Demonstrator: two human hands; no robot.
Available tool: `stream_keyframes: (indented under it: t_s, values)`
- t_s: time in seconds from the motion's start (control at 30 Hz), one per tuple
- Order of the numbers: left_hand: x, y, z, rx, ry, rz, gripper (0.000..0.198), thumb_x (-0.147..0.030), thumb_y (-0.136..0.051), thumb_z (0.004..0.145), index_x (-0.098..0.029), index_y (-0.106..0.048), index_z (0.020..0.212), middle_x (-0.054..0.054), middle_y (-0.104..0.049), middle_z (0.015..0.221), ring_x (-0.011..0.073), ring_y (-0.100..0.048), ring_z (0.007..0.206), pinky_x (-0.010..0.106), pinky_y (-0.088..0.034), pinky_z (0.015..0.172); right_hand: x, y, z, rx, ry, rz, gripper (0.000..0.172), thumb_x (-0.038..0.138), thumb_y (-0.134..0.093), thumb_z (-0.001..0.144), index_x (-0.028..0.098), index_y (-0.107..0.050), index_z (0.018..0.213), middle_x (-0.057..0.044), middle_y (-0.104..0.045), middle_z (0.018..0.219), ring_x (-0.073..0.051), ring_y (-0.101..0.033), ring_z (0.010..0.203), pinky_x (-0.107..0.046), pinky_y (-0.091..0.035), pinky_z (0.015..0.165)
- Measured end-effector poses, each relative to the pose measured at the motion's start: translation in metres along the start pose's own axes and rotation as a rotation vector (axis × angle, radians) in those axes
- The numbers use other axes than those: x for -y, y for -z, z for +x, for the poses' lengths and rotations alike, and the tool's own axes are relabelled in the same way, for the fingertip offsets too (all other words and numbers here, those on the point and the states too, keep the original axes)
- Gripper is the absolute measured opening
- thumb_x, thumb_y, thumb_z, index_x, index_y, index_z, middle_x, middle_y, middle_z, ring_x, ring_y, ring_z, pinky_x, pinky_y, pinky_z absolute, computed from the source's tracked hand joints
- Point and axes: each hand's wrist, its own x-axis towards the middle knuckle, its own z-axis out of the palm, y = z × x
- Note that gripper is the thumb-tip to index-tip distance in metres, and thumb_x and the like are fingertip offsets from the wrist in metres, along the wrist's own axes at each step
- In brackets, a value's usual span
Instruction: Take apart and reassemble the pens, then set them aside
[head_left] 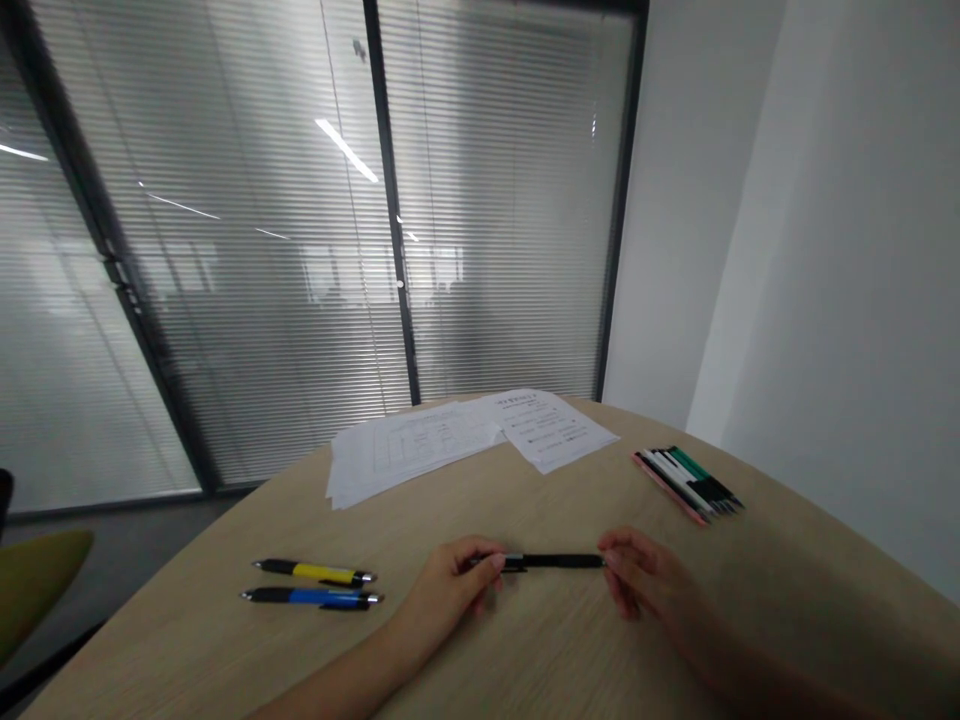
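A black pen [562, 561] lies level between my two hands, just over the wooden table [525, 660]. My left hand [465, 575] pinches its left end, where a clip shows, between thumb and fingers. At the opposite end, the fingertips of my right hand [637, 575] are closed on the tip. To the left of my left hand, a yellow and black pen [322, 573] and a blue and black pen [311, 597] rest side by side on the tabletop.
Several pens [690, 485] in red, white, black and green lie in a row at the right. Printed sheets [420, 445] overlap near the far edge. Beyond stand a glass partition with blinds [510, 200] and a white wall [840, 250]. A yellow-green chair [41, 580] is at the left.
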Motion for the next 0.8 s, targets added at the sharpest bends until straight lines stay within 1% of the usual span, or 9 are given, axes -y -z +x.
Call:
stream_keyframes:
  t_s: [0.2, 0.3, 0.43, 0.53, 0.67, 0.8]
  values:
    - [-0.005, 0.0, -0.005, -0.016, 0.038, -0.043, 0.035, -0.046, -0.055, 0.062, -0.013, -0.06, 0.073, -0.003, -0.051, 0.054, 0.0074, -0.038, 0.043, 0.02, -0.029, 0.044, 0.0, 0.003, -0.002, -0.034, 0.025, -0.06, 0.034, 0.048, -0.06, 0.059, 0.019, -0.052, 0.075, 0.002, -0.055, 0.055, -0.011, -0.051, 0.048, -0.023, -0.039, 0.044]
    - [-0.005, -0.001, -0.006, -0.029, 0.038, -0.058, 0.036, -0.046, -0.056, 0.061, -0.012, -0.059, 0.073, -0.003, -0.051, 0.053, 0.0068, -0.037, 0.041, 0.02, -0.029, 0.044, 0.001, 0.005, -0.003, -0.039, 0.044, -0.089, 0.034, 0.047, -0.059, 0.06, 0.019, -0.054, 0.077, 0.001, -0.055, 0.055, -0.011, -0.052, 0.049, -0.024, -0.041, 0.047]
    - [-0.003, -0.001, -0.005, -0.02, 0.032, -0.072, 0.037, -0.047, -0.057, 0.06, -0.013, -0.06, 0.074, -0.003, -0.051, 0.054, 0.007, -0.038, 0.042, 0.02, -0.029, 0.043, 0.0, 0.006, -0.002, -0.035, 0.033, -0.121, 0.032, 0.047, -0.058, 0.062, 0.019, -0.055, 0.076, 0.001, -0.055, 0.053, -0.012, -0.052, 0.049, -0.024, -0.042, 0.048]
    - [-0.004, -0.001, -0.005, -0.048, 0.033, -0.092, 0.036, -0.046, -0.058, 0.06, -0.013, -0.06, 0.074, -0.003, -0.051, 0.053, 0.0063, -0.037, 0.041, 0.02, -0.028, 0.043, -0.005, 0.005, -0.001, -0.046, 0.043, -0.126, 0.031, 0.047, -0.059, 0.062, 0.019, -0.055, 0.075, 0.0, -0.056, 0.057, -0.012, -0.053, 0.051, -0.024, -0.042, 0.047]
    - [-0.008, -0.001, -0.006, -0.093, 0.046, -0.133, 0.036, -0.046, -0.059, 0.059, -0.013, -0.059, 0.072, -0.004, -0.051, 0.052, 0.0062, -0.037, 0.041, 0.02, -0.027, 0.044, -0.011, 0.006, 0.002, -0.069, 0.089, -0.091, 0.033, 0.047, -0.062, 0.059, 0.019, -0.055, 0.075, -0.001, -0.058, 0.063, -0.013, -0.054, 0.055, -0.026, -0.044, 0.051]
    - [-0.01, -0.002, -0.007, -0.12, 0.053, -0.165, 0.037, -0.047, -0.059, 0.058, -0.012, -0.059, 0.071, -0.003, -0.051, 0.052, 0.0063, -0.036, 0.041, 0.02, -0.026, 0.043, -0.008, 0.012, 0.005, -0.102, 0.102, -0.077, 0.036, 0.047, -0.065, 0.054, 0.02, -0.055, 0.076, -0.003, -0.059, 0.067, -0.016, -0.056, 0.062, -0.028, -0.046, 0.056]
